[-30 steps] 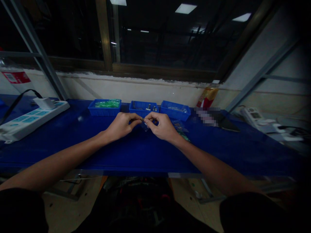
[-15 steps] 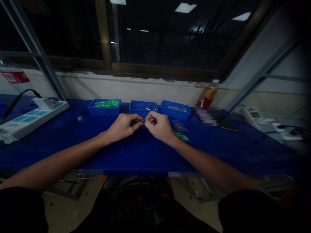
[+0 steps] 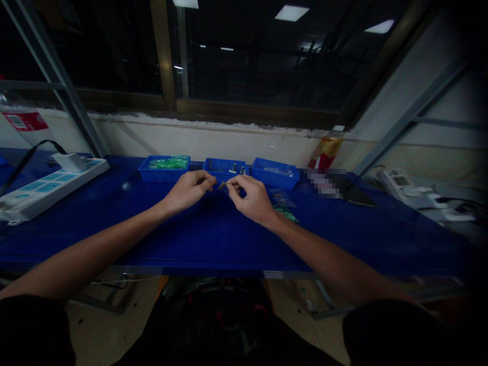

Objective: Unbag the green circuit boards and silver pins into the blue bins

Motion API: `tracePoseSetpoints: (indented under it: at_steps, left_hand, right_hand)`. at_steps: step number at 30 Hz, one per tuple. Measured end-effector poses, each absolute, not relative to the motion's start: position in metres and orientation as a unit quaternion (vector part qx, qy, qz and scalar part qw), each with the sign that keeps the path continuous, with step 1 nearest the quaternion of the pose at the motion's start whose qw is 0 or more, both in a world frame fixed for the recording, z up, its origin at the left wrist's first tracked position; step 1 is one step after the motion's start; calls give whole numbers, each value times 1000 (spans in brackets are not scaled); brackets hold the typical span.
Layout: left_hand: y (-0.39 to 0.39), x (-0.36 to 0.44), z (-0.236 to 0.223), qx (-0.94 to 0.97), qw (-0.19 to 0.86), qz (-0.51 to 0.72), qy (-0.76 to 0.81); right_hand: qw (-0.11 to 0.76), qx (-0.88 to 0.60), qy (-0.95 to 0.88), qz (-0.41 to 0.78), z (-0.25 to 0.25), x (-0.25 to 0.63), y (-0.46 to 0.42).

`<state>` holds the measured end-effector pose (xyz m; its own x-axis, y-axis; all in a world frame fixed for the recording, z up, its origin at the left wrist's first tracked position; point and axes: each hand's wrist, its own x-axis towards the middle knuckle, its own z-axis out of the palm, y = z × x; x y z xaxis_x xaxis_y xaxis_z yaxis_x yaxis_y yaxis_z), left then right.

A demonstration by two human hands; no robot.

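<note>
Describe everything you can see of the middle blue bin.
The middle blue bin is an open-topped rectangular tray, plastic by its look, sitting upright on the blue table between the left bin and right bin. Several silvery bolt-like parts show inside; too dim to count. The right hand overlaps its front edge in view; contact can't be told.

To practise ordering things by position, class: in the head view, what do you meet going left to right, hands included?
Power strip → left hand → metal piece → right hand → red-and-gold packet. The blue bins overlap the hands sideways, so they are left out.
</note>
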<state>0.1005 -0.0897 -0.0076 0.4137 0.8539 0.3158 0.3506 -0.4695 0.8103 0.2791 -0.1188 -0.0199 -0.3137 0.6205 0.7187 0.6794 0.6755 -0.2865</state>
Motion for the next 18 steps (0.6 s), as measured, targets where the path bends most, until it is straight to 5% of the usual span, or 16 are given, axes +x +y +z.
tracePoseSetpoints:
  at_steps: [9, 18]
  left_hand:
    - [-103, 106, 3, 581, 659, 275, 391]
    - [-98, 105, -1, 552, 667, 384, 321]
  right_hand:
    - [373, -377, -827, -186, -20, 285, -119]
    - [409, -327, -837, -160, -17, 281, -126]
